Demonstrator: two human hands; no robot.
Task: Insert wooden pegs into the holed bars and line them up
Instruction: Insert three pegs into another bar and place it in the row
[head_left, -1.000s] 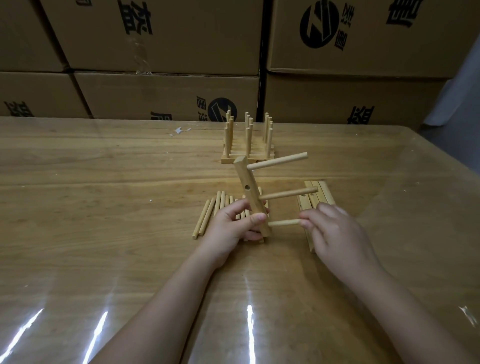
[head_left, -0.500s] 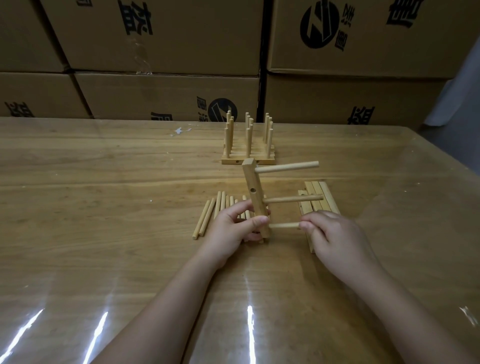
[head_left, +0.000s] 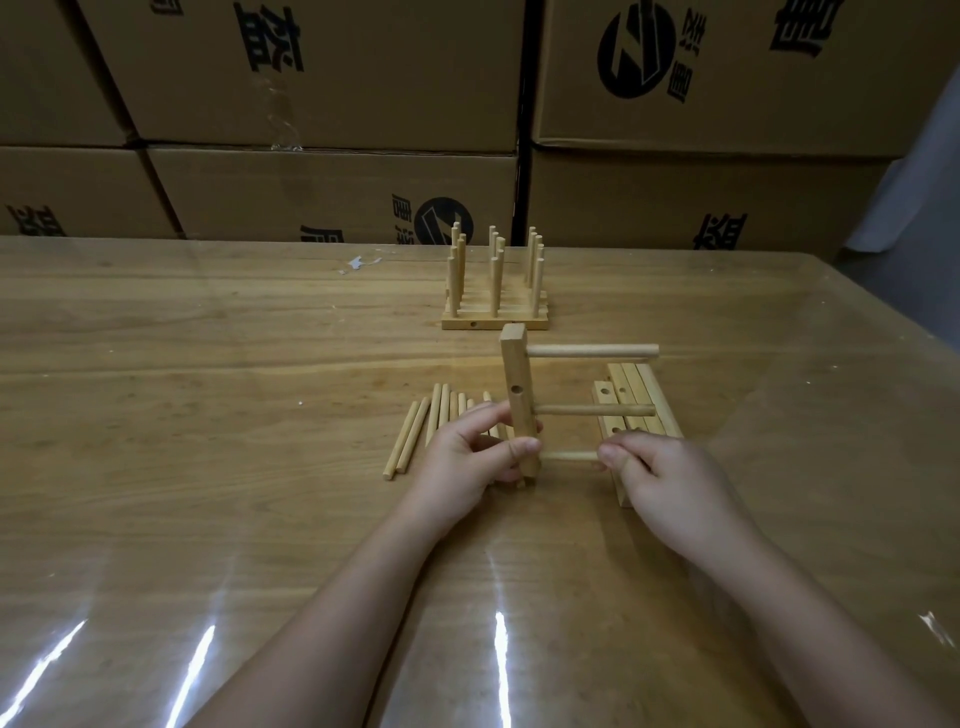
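Note:
My left hand (head_left: 470, 457) grips the lower end of a holed wooden bar (head_left: 517, 384), which stands nearly upright on the table. Two pegs (head_left: 592, 352) stick out of the bar to the right, one at the top and one in the middle. My right hand (head_left: 670, 483) pinches a third peg (head_left: 569, 456) whose left end sits at the bar's lowest hole. Loose pegs (head_left: 423, 428) lie in a row behind my left hand. Spare holed bars (head_left: 647, 400) lie flat behind my right hand.
A group of bars with upright pegs (head_left: 494, 296) stands farther back on the wooden table (head_left: 208, 415). Stacked cardboard boxes (head_left: 322, 78) form a wall along the table's far edge. The table's right edge runs diagonally at the right.
The bar has tipped from leaning left to nearly upright, so its pegs now point level to the right. My right hand has pushed the lowest peg leftward toward the bar.

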